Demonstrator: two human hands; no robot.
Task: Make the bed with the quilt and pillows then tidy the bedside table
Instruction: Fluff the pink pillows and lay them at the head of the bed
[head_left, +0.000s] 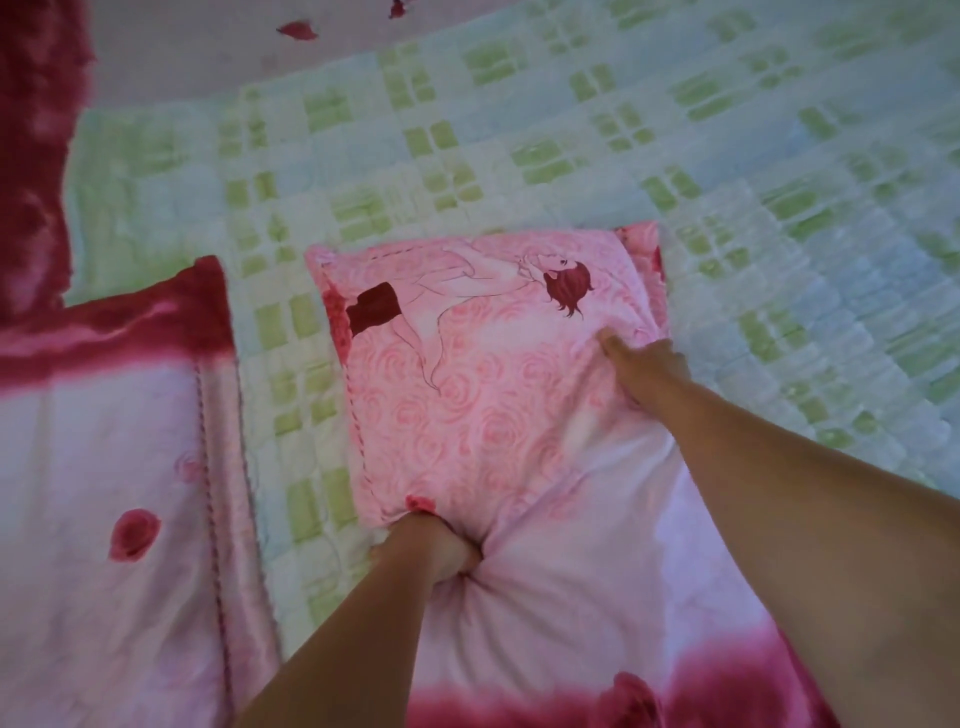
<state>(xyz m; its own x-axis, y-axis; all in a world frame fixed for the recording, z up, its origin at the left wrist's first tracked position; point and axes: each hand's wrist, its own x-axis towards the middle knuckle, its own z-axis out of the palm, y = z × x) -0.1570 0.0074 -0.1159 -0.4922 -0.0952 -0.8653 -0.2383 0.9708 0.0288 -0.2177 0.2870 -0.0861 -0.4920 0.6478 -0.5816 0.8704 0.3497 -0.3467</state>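
Note:
A pink pillow (483, 374) with a rose print and a drawn figure lies on the green-and-white checked quilt (571, 130). My left hand (434, 548) grips a bunch of the pillow's near edge, fingers curled into the fabric. My right hand (644, 366) grips the pillow's right side near its far corner, thumb lying on top. A second pillow (104, 467), white with dark red bands and a rose, lies to the left on the quilt.
The pink bedsheet with red petals (208, 47) shows beyond the quilt's far edge. A dark red strip of fabric (36, 156) runs down the left side. The quilt spreads wide to the right.

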